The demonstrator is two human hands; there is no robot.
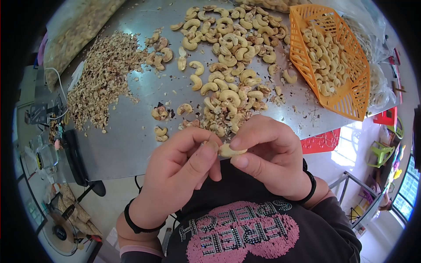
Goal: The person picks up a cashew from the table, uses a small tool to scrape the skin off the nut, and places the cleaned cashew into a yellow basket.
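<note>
Between my two hands, just off the table's near edge, is a pale cashew nut (232,151). My right hand (272,158) pinches it between thumb and fingers. The fingertips of my left hand (182,164) are pressed together at the nut's left end; what they hold, if anything, is too small to make out. Beyond my hands, a large spread of cashews (228,57) lies on the metal table (149,144), with broken bits and shell pieces (217,122) nearest my fingers.
A heap of skin flakes (103,74) covers the table's left part. An orange basket (357,98) with cashews stands at the right. Bags of nuts (76,35) lie at the back left and behind the basket. A red stool (320,141) is below the right edge.
</note>
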